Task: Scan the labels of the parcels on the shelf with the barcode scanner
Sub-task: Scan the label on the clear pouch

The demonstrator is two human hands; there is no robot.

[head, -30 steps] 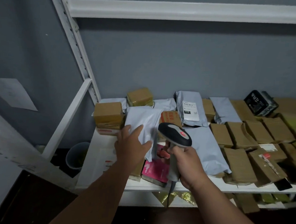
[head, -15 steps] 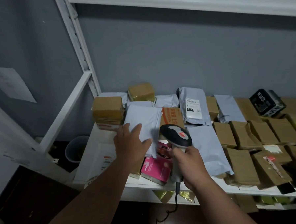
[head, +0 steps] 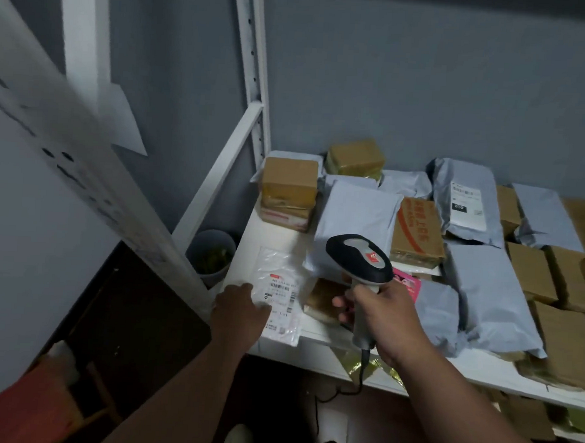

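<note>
Parcel storeroom / pickup depot: white metal shelf [head: 311, 354] against a grey wall, packed with taped cardboard parcels [head: 289, 187], grey poly mailers [head: 494, 296] with shipping labels, handheld barcode scanner [head: 358, 258].

Bare forearms, no sleeves — pale shoes [head: 237, 438] below.

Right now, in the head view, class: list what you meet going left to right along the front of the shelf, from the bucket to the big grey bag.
bucket → left hand on the clear labelled bag → right hand gripping the scanner → big grey bag
</note>
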